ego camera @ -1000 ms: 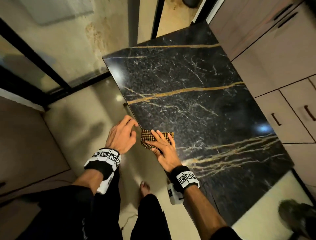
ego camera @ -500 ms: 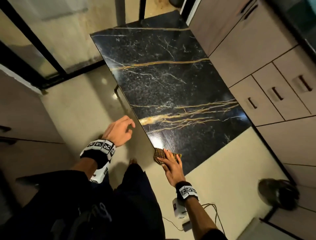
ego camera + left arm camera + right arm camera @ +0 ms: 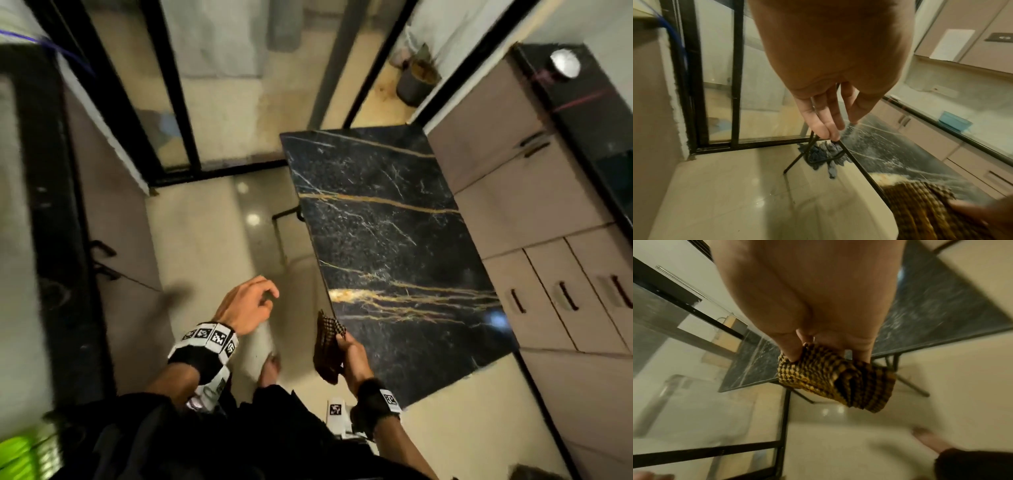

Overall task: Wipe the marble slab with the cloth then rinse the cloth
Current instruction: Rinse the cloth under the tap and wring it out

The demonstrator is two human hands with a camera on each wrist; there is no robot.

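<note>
Beside the near left edge of the black marble slab with gold veins (image 3: 394, 246), my right hand (image 3: 352, 356) grips the bunched brown-and-yellow checked cloth (image 3: 327, 346), thumb and fingers curled round its upper fold while the rest hangs down off the slab, over the pale tiled floor (image 3: 205, 246). From the right wrist view the cloth (image 3: 836, 378) dangles below my fingers (image 3: 789, 352), clear of the stone and touching nothing else. My left hand (image 3: 248, 305) hangs free over the floor, fingers loosely curled and carrying nothing. I judge the wiping finished and the rinse step now in hand: the cloth is off the surface and gathered for carrying. Next I need to find running water; no tap or sink shows plainly in these views, so I must turn and walk, keeping the cloth bunched so it does not drip or slip.
</note>
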